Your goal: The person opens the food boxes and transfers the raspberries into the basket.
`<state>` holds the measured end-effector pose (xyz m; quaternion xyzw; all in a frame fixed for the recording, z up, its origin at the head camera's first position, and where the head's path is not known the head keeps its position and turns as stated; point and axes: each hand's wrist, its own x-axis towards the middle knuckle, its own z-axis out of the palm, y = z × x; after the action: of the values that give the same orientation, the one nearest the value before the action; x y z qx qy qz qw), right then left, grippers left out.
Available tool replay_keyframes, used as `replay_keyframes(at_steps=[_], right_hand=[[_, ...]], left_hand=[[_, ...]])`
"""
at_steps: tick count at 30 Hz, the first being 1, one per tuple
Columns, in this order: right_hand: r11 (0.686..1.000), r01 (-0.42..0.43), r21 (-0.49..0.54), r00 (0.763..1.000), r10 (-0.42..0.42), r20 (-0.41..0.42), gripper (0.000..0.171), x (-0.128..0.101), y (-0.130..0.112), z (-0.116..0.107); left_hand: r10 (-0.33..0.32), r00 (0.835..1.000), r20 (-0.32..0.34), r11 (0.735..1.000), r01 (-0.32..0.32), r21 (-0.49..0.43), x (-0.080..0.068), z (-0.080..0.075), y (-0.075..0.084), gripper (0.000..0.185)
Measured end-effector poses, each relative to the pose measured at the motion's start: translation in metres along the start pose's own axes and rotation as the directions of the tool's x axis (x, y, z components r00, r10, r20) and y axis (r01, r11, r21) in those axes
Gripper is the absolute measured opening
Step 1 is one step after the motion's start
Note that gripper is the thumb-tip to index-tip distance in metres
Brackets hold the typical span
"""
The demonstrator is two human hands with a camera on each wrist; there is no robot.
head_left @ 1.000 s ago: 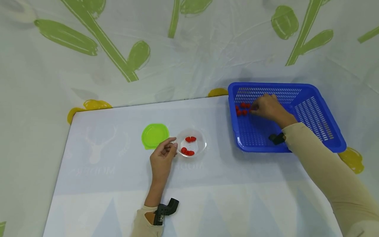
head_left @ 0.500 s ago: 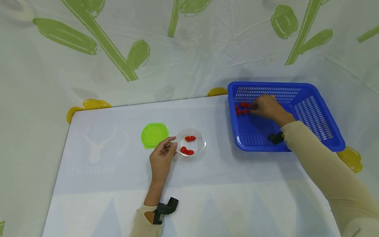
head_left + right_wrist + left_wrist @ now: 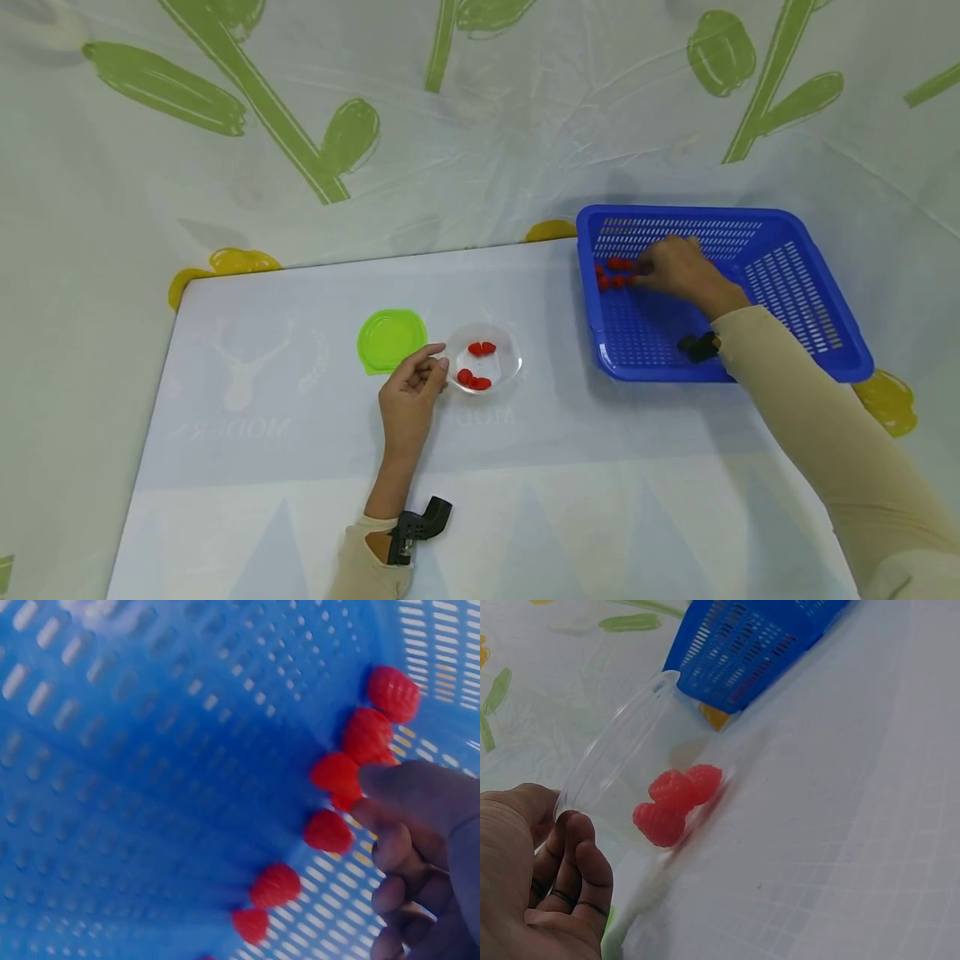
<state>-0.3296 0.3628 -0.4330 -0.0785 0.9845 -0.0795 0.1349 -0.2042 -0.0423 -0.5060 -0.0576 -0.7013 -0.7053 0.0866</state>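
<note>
Here, red raspberry [image 3: 334, 774] between right fingers [image 3: 409, 787]

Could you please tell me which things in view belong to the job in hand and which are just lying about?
Seemingly in the job:
Red berries, right hand pinching one
Blue basket, holding berries
Clear bowl, left hand pinching its rim

Seemingly just lying about:
Green lid-like piece, untouched, perhaps for the bowl
Printed table covering underneath

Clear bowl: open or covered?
Open. In the head view nothing covers the clear bowl; red berries show inside, and the green lid lies beside it on the table.
</note>
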Motion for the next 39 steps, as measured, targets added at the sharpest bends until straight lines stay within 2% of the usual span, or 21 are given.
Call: replay_keyframes(at_steps=[8, 13, 20, 26, 33, 36, 39], right_hand=[[0.996, 0.029, -0.084, 0.999, -0.032, -0.038, 0.024, -0.01, -0.018, -0.018], [0.998, 0.033, -0.046, 0.999, -0.035, -0.041, 0.025, -0.02, -0.035, -0.029], [0.994, 0.102, -0.027, 0.986, -0.104, -0.133, 0.023, -0.034, -0.055, -0.035], [0.985, 0.174, -0.005, 0.96, -0.17, -0.221, 0.017, -0.046, -0.071, -0.036], [0.959, 0.283, 0.008, 0.906, -0.264, -0.329, 0.007, -0.055, -0.092, -0.032], [0.945, 0.327, 0.002, 0.885, -0.306, -0.351, 0.006, -0.058, -0.099, -0.03], [0.936, 0.353, 0.0, 0.874, -0.33, -0.356, 0.006, -0.06, -0.107, -0.027]], left_hand=[[-0.019, 1.0, -0.003, 1.0, 0.019, 0.005, -0.001, 0.0, 0.002, 0.025], [-0.008, 1.0, -0.002, 1.0, 0.008, 0.014, 0.0, -0.001, 0.004, 0.025], [-0.001, 1.0, 0.002, 1.0, 0.001, 0.003, 0.0, -0.001, 0.002, 0.024], [-0.007, 1.0, 0.005, 1.0, 0.007, -0.011, 0.0, -0.001, 0.0, 0.024], [-0.007, 1.0, 0.001, 1.0, 0.007, -0.02, 0.001, -0.001, -0.001, 0.024], [-0.007, 1.0, -0.003, 1.0, 0.007, -0.025, 0.002, -0.001, -0.012, 0.024], [-0.013, 1.0, -0.011, 1.0, 0.013, -0.017, 0.002, 0.0, -0.024, 0.025]])
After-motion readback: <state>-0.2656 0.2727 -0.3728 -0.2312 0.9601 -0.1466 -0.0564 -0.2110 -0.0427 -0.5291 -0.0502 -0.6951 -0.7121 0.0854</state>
